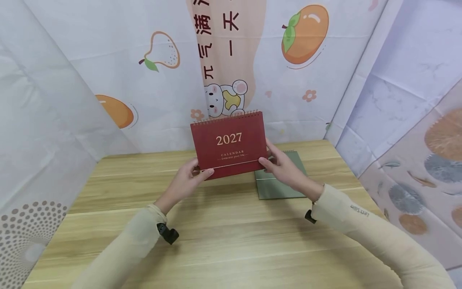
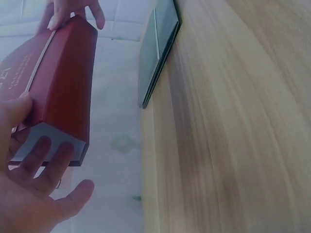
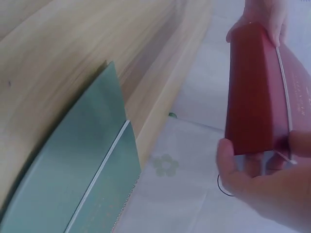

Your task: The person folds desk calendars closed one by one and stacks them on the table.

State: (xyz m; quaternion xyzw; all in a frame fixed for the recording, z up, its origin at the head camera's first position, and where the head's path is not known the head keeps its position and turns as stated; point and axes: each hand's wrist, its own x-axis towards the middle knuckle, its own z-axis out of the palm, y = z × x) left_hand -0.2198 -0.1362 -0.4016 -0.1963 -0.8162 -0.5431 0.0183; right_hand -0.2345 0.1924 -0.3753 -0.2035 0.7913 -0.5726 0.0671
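Observation:
A red desk calendar [image 1: 231, 146] marked 2027, spiral-bound along its top, is held up off the table in both hands. My left hand [image 1: 185, 178] grips its lower left corner, thumb on the front cover. At the lower right edge my right hand [image 1: 283, 166] does the same, its thumb on the front. In the left wrist view the calendar's flat base [image 2: 73, 73] faces the camera side, with fingers at its open end. A green desk calendar [image 1: 278, 188] lies on the table behind and below my right hand, which partly hides it.
The wooden table [image 1: 216, 249] spreads out under both arms. A printed cloth [image 1: 159, 100] with fruit and lettering hangs behind its far edge, and more patterned cloth hangs at both sides. Small black wrist cameras [image 1: 167, 233] are strapped below the sleeves.

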